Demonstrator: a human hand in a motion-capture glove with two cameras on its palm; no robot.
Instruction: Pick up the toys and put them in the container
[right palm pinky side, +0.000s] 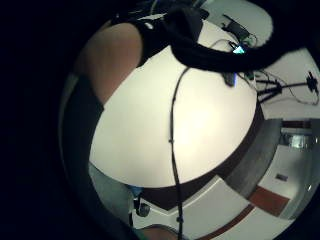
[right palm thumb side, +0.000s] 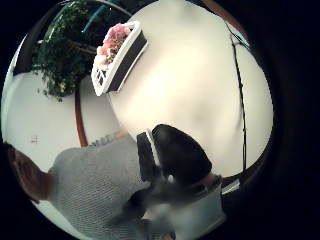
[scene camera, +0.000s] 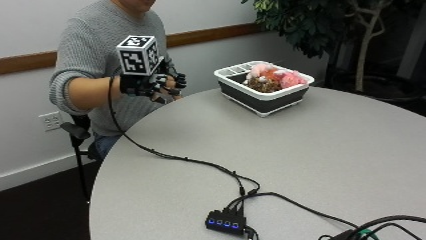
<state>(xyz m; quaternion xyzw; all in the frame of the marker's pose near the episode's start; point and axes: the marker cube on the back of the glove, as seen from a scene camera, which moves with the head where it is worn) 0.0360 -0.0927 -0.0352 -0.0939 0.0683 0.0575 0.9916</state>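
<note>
Round grey table (scene camera: 319, 150), toys (scene camera: 274, 77) half-hidden in container (scene camera: 261, 100), gloved right hand (scene camera: 152, 82) raised, fingers loosely curled, empty.

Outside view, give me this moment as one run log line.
right hand: raised over table edge, holding nothing | toys: in container | table: no toys left out

Matt smooth table (scene camera: 319, 150), plastic container (scene camera: 263, 95) (white rim, dark walls), plush toys (scene camera: 276, 77), knitted grey sleeve (scene camera: 76, 65)
</note>
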